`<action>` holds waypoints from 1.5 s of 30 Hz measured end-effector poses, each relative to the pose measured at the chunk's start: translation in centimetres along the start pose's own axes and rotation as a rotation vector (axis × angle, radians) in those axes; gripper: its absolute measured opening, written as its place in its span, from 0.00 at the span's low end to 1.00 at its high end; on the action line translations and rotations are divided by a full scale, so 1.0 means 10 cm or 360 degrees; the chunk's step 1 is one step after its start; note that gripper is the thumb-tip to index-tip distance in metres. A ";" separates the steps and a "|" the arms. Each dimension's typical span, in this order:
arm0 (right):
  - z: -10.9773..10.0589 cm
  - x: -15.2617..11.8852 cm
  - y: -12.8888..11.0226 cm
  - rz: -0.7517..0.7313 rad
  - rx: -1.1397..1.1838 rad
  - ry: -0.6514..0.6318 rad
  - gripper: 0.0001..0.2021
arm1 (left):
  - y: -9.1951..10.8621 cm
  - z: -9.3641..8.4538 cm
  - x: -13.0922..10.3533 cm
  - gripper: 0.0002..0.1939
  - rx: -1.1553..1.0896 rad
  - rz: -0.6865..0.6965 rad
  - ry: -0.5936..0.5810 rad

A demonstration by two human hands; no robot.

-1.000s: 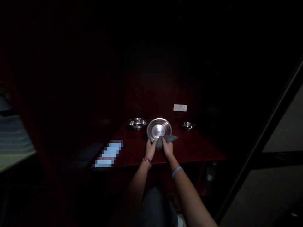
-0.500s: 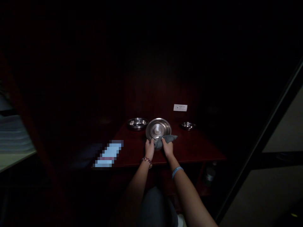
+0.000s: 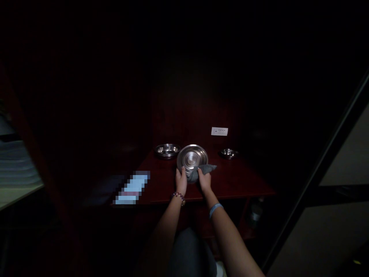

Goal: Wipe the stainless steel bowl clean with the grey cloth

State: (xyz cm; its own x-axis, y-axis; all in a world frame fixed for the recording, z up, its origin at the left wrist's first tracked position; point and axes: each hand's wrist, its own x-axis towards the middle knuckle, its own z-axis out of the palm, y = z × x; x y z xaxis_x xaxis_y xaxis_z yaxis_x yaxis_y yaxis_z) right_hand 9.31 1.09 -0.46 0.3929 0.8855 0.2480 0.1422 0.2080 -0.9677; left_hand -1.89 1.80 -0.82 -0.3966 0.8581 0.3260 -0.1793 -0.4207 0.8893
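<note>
Gripping the steel plate (image 3: 191,157) by its near rim, the left hand (image 3: 181,182) tilts it up while the right hand (image 3: 204,180) presses a grey cloth (image 3: 201,171) against it. Firm, even pressure and a steady rim hold would probably suit the wiping best.

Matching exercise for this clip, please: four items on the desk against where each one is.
Items:
1 plate
2 cloth
3 wide bowl
4 small bowl

Places:
A far right on the desk
B in the left hand, tilted up
C far left on the desk
D under the right hand

Pairs: 1-B, 2-D, 3-C, 4-A
</note>
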 end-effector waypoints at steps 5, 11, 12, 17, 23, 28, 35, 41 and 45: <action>0.00 -0.01 0.00 0.0011 0.0004 -0.0032 0.19 | 0.01 0.00 0.00 0.16 -0.0016 -0.0034 0.0019; -0.02 -0.04 -0.06 0.0044 -0.0012 -0.0024 0.19 | -0.03 -0.01 0.00 0.14 0.0095 -0.0021 -0.0110; -0.02 -0.05 -0.06 0.0049 -0.0012 -0.0022 0.20 | -0.04 -0.01 0.00 0.14 0.0105 -0.0011 -0.0130; -0.02 -0.05 -0.06 0.0041 -0.0015 -0.0022 0.21 | 0.01 0.00 -0.03 0.17 0.0128 0.0010 -0.0208; -0.01 -0.03 -0.02 0.0027 0.0005 -0.0038 0.22 | 0.05 0.01 -0.05 0.17 0.0100 0.0005 -0.0219; -0.01 -0.02 -0.01 0.0041 0.0008 -0.0027 0.22 | 0.03 0.01 -0.04 0.17 0.0066 0.0000 -0.0237; -0.01 -0.03 -0.02 0.0037 -0.0011 -0.0026 0.22 | 0.05 0.01 -0.05 0.16 0.0088 -0.0006 -0.0203; -0.02 -0.05 -0.06 0.0035 -0.0029 -0.0026 0.21 | 0.10 0.01 -0.07 0.16 0.0065 -0.0004 -0.0182; -0.01 -0.05 -0.05 0.0046 -0.0005 -0.0035 0.21 | 0.08 0.01 -0.06 0.15 0.0078 -0.0018 -0.0177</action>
State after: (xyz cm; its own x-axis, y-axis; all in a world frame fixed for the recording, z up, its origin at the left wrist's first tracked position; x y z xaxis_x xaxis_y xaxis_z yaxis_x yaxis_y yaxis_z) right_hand 9.18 0.50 -0.06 0.3769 0.9001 0.2188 0.1339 0.1808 -0.9744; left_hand -1.73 0.95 -0.28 -0.2921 0.8913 0.3468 -0.1377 -0.3980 0.9070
